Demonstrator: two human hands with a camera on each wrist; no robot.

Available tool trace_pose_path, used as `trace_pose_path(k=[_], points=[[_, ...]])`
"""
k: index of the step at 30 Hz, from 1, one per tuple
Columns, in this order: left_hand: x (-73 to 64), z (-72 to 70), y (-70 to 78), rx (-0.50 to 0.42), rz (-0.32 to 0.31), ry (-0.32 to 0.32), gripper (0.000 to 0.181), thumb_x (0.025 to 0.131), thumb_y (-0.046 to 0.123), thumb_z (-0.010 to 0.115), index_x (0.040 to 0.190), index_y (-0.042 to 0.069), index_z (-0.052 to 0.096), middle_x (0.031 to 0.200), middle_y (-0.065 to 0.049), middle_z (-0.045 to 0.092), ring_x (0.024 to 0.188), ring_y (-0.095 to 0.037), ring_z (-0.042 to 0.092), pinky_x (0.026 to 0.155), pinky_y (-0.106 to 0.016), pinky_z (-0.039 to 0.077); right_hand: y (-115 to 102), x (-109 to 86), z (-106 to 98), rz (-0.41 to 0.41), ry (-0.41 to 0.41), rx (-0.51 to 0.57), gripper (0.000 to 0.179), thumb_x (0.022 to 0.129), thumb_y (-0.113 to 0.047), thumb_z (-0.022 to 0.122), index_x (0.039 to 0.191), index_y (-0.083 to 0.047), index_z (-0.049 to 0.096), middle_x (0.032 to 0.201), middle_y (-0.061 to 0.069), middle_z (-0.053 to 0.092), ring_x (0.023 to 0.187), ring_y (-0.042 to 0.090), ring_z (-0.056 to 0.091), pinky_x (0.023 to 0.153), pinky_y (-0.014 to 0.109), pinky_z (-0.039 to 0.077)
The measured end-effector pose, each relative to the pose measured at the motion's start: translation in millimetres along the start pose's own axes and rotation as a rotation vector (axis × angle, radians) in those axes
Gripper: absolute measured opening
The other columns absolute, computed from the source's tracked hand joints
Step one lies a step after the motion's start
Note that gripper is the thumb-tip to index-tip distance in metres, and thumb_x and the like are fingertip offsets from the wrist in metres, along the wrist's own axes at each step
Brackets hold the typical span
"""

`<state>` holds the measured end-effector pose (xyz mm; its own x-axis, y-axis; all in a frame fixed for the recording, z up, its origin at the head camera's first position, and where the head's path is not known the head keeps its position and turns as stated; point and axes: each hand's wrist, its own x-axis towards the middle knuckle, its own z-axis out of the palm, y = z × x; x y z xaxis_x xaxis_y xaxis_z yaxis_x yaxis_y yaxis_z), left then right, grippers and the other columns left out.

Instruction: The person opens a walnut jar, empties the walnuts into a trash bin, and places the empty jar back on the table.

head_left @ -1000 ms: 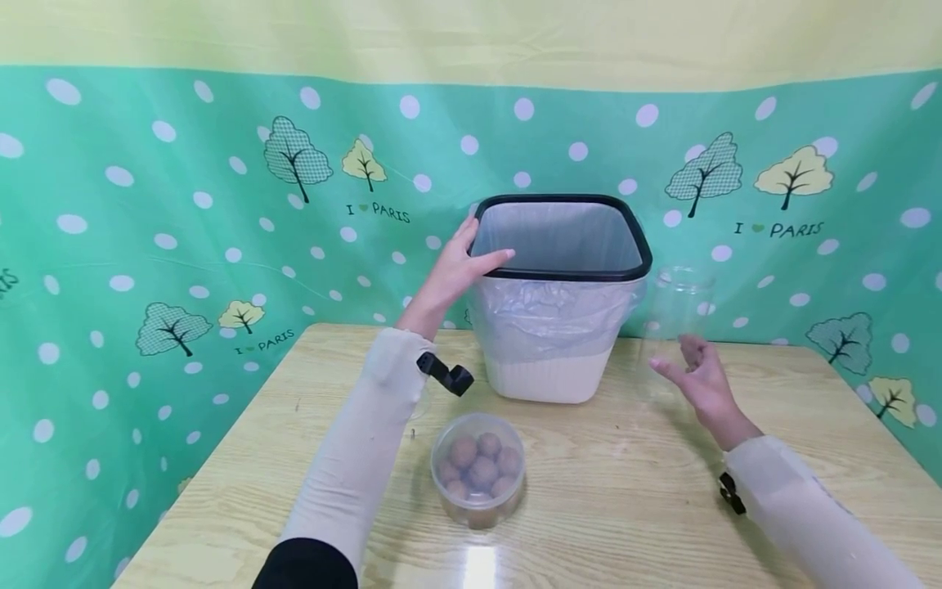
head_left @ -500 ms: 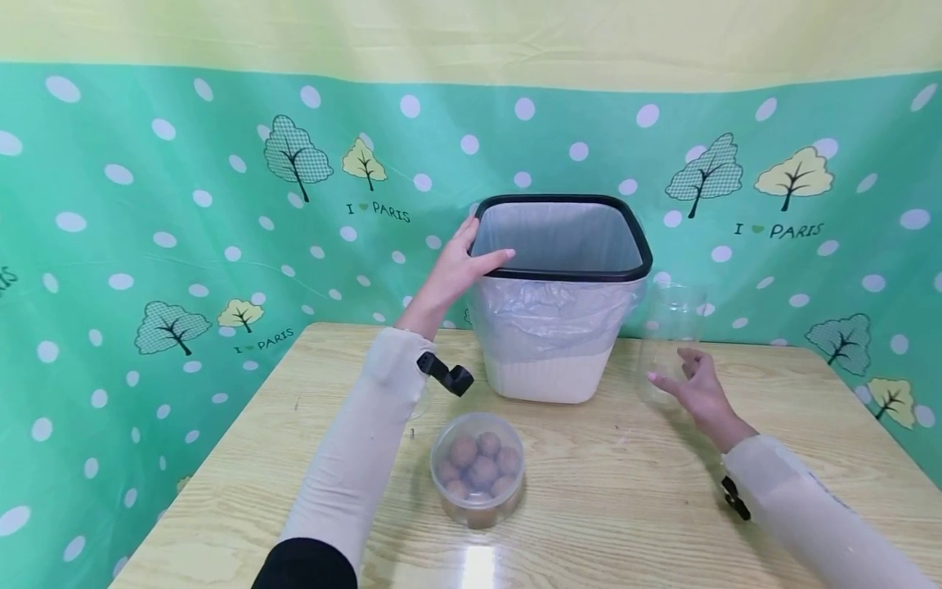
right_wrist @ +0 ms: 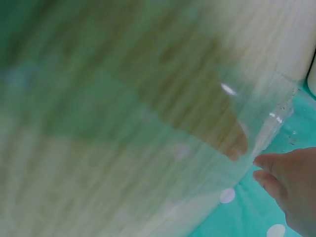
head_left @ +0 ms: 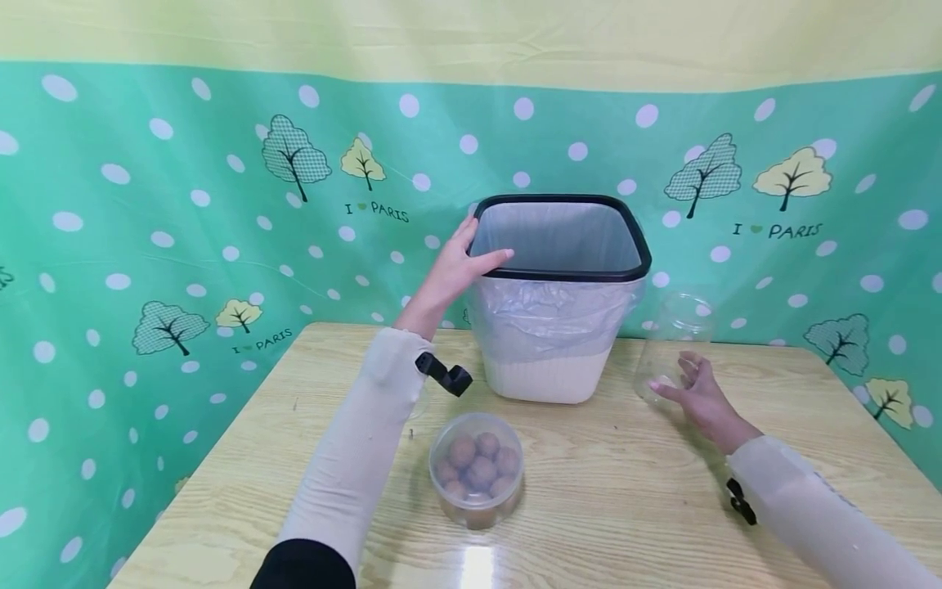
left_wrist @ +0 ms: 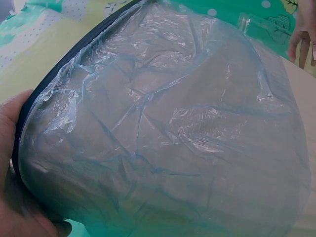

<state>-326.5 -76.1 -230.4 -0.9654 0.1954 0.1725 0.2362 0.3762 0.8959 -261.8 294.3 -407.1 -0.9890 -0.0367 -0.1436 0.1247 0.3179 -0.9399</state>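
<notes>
My left hand [head_left: 459, 258] grips the black rim at the left of a white trash bin [head_left: 545, 380], its thumb over the front edge. A translucent bag [left_wrist: 163, 123] lines the bin and folds down over its outside. To the bin's right, my right hand [head_left: 702, 397] holds a clear, see-through jar [head_left: 673, 331] low on its side, thumb in front and fingers at the far right. The jar leans, its top toward the right. In the right wrist view the jar's clear wall fills much of the picture, with fingertips [right_wrist: 261, 163] at its edge.
A round clear tub [head_left: 478, 511] with several brown balls stands on the wooden table [head_left: 589, 507] in front of the bin. A clear round piece [head_left: 419, 403] lies partly behind my left forearm. A green dotted curtain [head_left: 412, 164] hangs behind.
The jar's top has come down and the jar now leans to the right, with my right hand staying beside its lower part. My left hand and the bin have not moved.
</notes>
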Motion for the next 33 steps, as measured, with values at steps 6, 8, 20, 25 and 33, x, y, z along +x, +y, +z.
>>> trace_pose_path(k=[6,8,20,25,33], points=[[-0.5,2.0,0.5,0.0,-0.004,-0.011,0.093,0.083,0.042,0.068,0.152,0.013,0.013,0.159,0.006,0.006,0.144,-0.012,0.003,0.116,-0.038,0.012,0,-4.8,-1,0.013,0.004,-0.005,0.099,0.091,-0.02,0.063,0.147,-0.003,-0.016,0.151,0.03,-0.015,0.137,0.05,-0.008,0.11,0.06,0.008],[-0.6,2.7,0.8,-0.002,-0.006,-0.017,0.093,0.083,0.042,0.068,0.152,0.014,0.013,0.159,0.006,0.005,0.144,-0.012,0.003,0.116,-0.038,0.013,0,-7.6,-2,0.024,-0.003,-0.019,0.1,0.091,-0.023,0.063,0.147,-0.004,-0.017,0.151,0.03,-0.016,0.137,0.05,-0.01,0.109,0.061,0.007],[-0.1,3.1,3.4,-0.022,-0.012,-0.008,0.095,0.082,0.043,0.069,0.152,0.013,0.013,0.159,0.007,0.004,0.144,-0.012,0.001,0.116,-0.039,0.011,-27,-30.7,-13,-0.01,0.101,-0.061,0.097,0.093,-0.031,0.059,0.147,0.003,-0.014,0.152,0.031,-0.009,0.137,0.05,-0.004,0.108,0.062,0.013],[-1.3,2.1,2.3,-0.047,0.002,0.009,0.095,0.082,0.047,0.069,0.152,0.014,0.014,0.159,0.007,0.006,0.144,-0.012,0.002,0.116,-0.037,0.012,-45,-43.6,-8,-0.024,0.294,-0.081,0.083,0.091,-0.038,0.06,0.143,0.009,0.016,0.151,0.028,0.017,0.137,0.045,0.015,0.108,0.055,0.025],[-12.8,-7.2,1.1,-0.065,0.045,0.061,0.09,0.084,0.05,0.065,0.152,0.019,0.017,0.158,0.008,0.011,0.144,-0.012,0.004,0.116,-0.037,0.011,-59,-62.3,6,-0.203,0.326,0.03,0.023,0.091,-0.021,0.063,0.106,-0.009,0.05,0.097,-0.017,0.055,0.095,0.004,0.054,0.073,0.007,0.043]])
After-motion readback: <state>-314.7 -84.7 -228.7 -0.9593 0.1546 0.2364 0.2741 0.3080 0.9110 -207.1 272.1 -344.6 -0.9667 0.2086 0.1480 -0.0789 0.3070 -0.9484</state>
